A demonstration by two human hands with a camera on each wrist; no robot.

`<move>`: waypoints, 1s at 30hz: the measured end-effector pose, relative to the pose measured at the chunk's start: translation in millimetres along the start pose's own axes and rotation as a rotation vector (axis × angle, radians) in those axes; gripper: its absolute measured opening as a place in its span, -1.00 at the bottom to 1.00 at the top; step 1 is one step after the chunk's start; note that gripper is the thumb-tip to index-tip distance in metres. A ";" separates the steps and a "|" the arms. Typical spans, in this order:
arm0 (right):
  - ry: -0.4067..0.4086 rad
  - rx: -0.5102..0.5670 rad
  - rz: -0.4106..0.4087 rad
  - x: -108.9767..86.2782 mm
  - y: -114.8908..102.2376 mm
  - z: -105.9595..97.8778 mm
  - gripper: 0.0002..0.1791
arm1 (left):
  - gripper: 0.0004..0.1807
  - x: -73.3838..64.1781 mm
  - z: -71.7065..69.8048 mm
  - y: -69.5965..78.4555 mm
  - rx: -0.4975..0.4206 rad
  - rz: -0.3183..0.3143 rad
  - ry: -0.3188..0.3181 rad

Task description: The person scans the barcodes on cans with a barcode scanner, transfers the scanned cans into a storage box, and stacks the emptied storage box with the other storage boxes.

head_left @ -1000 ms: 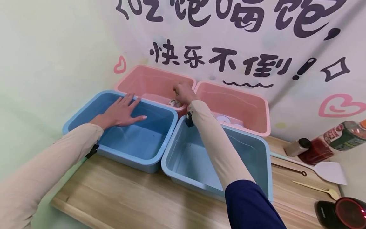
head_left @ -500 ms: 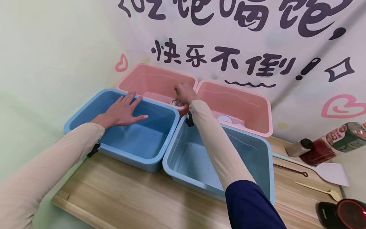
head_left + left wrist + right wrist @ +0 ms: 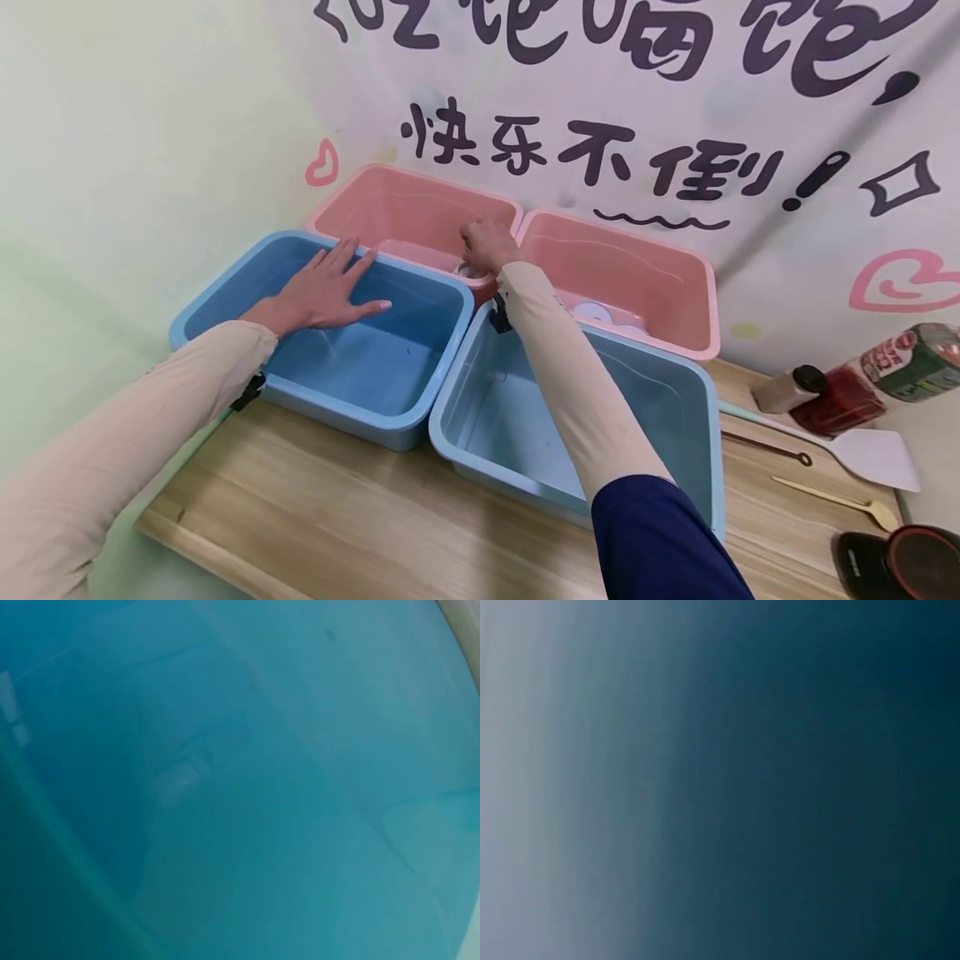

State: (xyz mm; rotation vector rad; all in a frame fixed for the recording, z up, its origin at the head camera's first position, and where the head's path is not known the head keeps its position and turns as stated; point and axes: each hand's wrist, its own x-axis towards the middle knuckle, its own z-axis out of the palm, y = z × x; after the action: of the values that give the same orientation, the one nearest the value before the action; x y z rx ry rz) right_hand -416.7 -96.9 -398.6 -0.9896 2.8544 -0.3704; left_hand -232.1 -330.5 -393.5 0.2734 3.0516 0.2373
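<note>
My left hand [image 3: 322, 287] lies with spread, straight fingers across the far rim of the left blue tub [image 3: 360, 420]. Its wrist view shows only the blue plastic [image 3: 300, 825] inside a tub. My right hand [image 3: 491, 247] reaches down into the left pink tub [image 3: 397, 204], close to that tub's right end. Bent fingers show, but their tips are partly out of sight. Just beneath them is a small whitish, roundish thing [image 3: 467, 272], mostly covered; whether the fingers hold it cannot be made out. The right wrist view is a dark blue blur.
The right pink tub [image 3: 637, 258] has white discs [image 3: 592, 312] at its bottom. Before it stands a light blue tub [image 3: 517, 400], under my right arm. On the wooden table's right side are a white spatula [image 3: 873, 458], a small spoon [image 3: 881, 515], bottles [image 3: 862, 387] and a black device [image 3: 862, 562].
The whole head view has drifted slightly to the right. Slightly less of the whitish thing shows beneath my right hand. My left hand keeps its place on the rim.
</note>
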 end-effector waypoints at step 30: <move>-0.001 0.242 0.003 -43.7 10.6 -67.7 -0.29 | 0.03 0.5 -2.4 5.3 0.007 0.009 0.004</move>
State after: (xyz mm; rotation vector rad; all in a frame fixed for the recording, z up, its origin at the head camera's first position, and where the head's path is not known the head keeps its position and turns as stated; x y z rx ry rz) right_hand -400.3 -48.5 -335.4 -0.9383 2.7252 -0.6944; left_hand -231.9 -325.7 -390.2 0.2867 3.0567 0.2284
